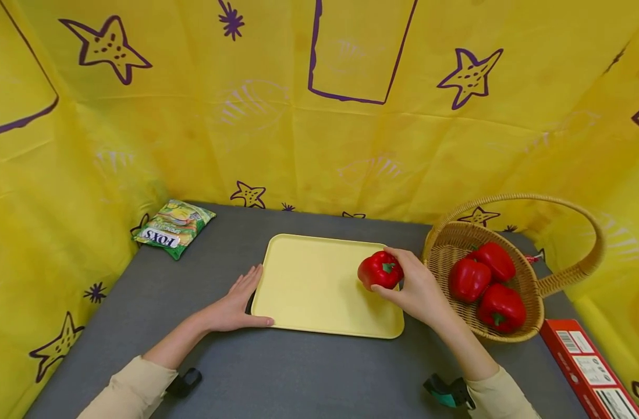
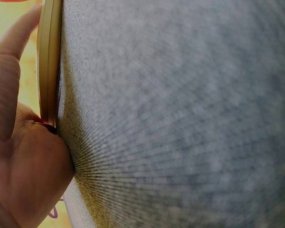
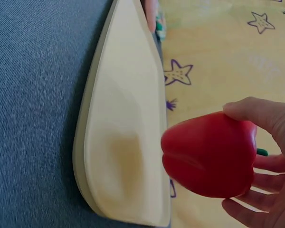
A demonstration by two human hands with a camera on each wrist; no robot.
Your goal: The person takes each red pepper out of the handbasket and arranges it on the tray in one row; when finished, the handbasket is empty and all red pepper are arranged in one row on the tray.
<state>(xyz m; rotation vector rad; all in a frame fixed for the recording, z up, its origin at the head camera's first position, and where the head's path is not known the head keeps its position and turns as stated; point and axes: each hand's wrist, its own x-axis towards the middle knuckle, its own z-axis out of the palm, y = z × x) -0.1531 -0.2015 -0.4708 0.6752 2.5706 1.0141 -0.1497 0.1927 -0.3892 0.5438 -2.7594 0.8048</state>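
Observation:
A red bell pepper [image 1: 378,270] with a green stem is held between the thumb and fingers of my right hand [image 1: 419,286]. In the right wrist view the pepper [image 3: 209,154] hangs over the near right part of the yellow tray [image 1: 319,285], its shadow falling on the tray surface. My left hand [image 1: 234,304] rests at the tray's left end, fingers spread along the side and thumb at the front edge. The left wrist view shows the thumb [image 2: 14,52] against the tray rim [image 2: 48,61].
A wicker basket [image 1: 534,314] with a tall handle stands on the right, holding several red bell peppers [image 1: 501,307]. A red box [image 1: 586,366] lies in front of it. At the back left is a green FOX'S packet [image 1: 175,227]. Yellow patterned cloth [image 1: 277,139] surrounds the grey table [image 1: 298,372].

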